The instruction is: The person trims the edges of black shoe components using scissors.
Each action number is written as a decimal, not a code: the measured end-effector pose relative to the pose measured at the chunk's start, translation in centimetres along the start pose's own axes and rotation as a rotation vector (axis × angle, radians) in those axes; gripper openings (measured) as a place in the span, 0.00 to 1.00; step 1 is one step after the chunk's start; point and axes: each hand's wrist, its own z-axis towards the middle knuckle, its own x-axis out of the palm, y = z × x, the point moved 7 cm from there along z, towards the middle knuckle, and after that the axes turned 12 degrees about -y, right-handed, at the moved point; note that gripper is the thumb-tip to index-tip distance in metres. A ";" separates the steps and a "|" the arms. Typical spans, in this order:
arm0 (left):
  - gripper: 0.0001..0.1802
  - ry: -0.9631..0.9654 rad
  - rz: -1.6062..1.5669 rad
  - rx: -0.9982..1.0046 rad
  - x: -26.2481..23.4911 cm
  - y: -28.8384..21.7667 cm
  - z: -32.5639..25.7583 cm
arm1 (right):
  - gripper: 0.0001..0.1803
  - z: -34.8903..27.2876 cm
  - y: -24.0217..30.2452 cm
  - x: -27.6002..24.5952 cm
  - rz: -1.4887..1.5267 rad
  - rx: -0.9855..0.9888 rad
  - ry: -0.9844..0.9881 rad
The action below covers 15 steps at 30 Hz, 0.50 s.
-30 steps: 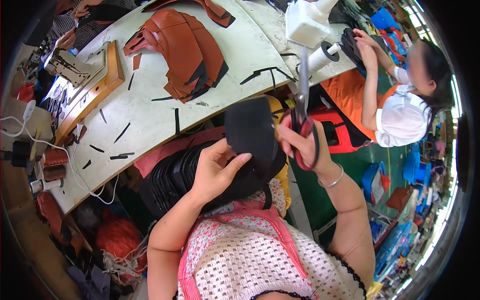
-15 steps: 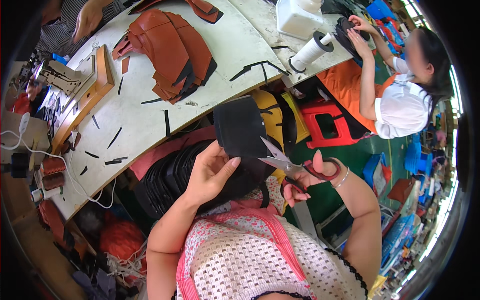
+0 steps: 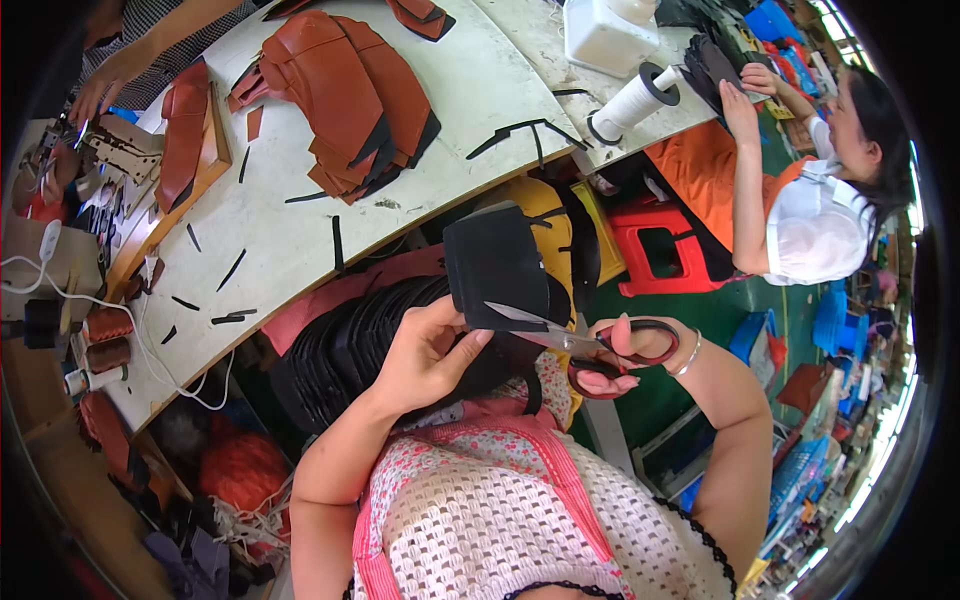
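Observation:
Pinched by its lower left corner, a flat black piece of material (image 3: 497, 262) is in my left hand (image 3: 427, 352), thumb along the near edge. My right hand (image 3: 625, 355) has its fingers through the dark red handles of a pair of scissors (image 3: 560, 338). The blades lie nearly together along the near edge of the black piece; whether they are cutting through it I cannot tell. Below my left hand, a thick stack of similar black pieces (image 3: 345, 345) rests across my lap, partly hidden by my hand and the held piece.
Brown leather pieces (image 3: 340, 90) and black strips (image 3: 232, 272) lie on the white table (image 3: 370, 230). A white thread cone (image 3: 632, 105) stands at its right part. A sewing machine (image 3: 130, 150) is at the left with a co-worker. Another person (image 3: 800, 200) sits right, near a red stool (image 3: 665, 250).
The scissor blades have closed from wide apart to nearly together at the black piece's edge. At the far left, the co-worker's hand has moved down and a brown piece now lies by the sewing machine.

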 end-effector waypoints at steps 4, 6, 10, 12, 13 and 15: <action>0.11 0.038 0.008 0.044 0.7 0.1 -0.4 | 0.42 1.1 2.5 2.1 -0.090 -0.131 -0.232; 0.11 0.023 0.004 0.033 0.7 0.2 -0.2 | 0.42 0.9 2.0 0.7 -0.143 -0.063 -0.186; 0.10 -0.023 0.021 0.009 0.4 0.6 -0.2 | 0.38 -1.0 2.9 -0.3 -0.337 -0.086 -0.381; 0.11 -0.044 0.006 0.066 0.9 -0.4 0.0 | 0.28 -2.1 5.8 -0.3 -0.388 -0.334 -0.664; 0.11 -0.063 -0.010 0.119 1.3 -1.2 0.1 | 0.21 -2.5 7.2 -0.1 -0.384 -0.573 -0.772; 0.12 -0.029 0.193 0.334 2.9 -3.4 0.1 | 0.16 -3.3 9.6 1.0 -0.363 -0.722 -0.913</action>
